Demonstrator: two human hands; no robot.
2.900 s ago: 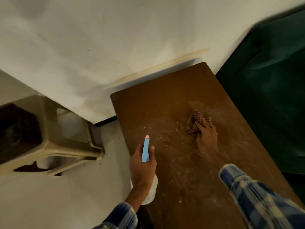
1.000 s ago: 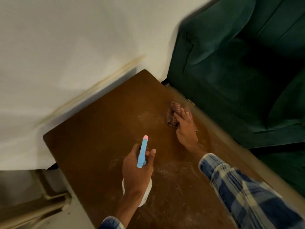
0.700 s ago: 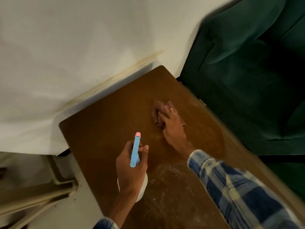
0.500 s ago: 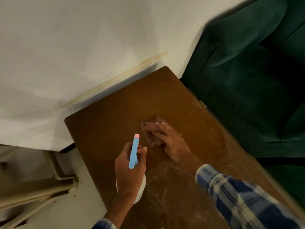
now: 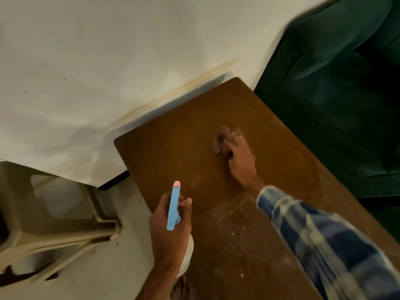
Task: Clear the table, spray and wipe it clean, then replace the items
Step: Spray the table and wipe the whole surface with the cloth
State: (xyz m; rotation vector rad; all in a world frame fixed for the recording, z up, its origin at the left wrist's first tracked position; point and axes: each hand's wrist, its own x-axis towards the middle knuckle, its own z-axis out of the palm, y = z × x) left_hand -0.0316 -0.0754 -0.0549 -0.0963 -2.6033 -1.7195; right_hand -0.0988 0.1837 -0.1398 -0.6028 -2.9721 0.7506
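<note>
The brown wooden table top [image 5: 184,148] stood with its far short edge near the white wall [image 5: 108,50], and its right long side lay just beside a dark green upholstered sofa [image 5: 335,83]. The left hand [image 5: 168,232] was over the near left edge of the table. Its fingers were curled round the neck of a white plastic spray bottle with a light blue head and a pink nozzle tip [image 5: 173,208]. The bottle was upright and the nozzle pointed away from the person, toward the far end of the table. Whether a finger was on the trigger could not be told.

The right hand [image 5: 240,156], which came out of a blue and white checked sleeve [image 5: 324,245], reached to the far half of the table. Its fingers were stretched forward and lay on top of a small crumpled reddish-brown cloth [image 5: 218,141], pressing it against the wood. The hand and the cloth were both blurred, so the pattern of the cloth was not clear.

The near part of the table had pale dusty smears and white specks [image 5: 233,234]. The wood of the far part around the cloth looked darker and more even. On the pale floor [image 5: 108,278], at the left of the table, stood a beige plastic stool [image 5: 54,213].
</note>
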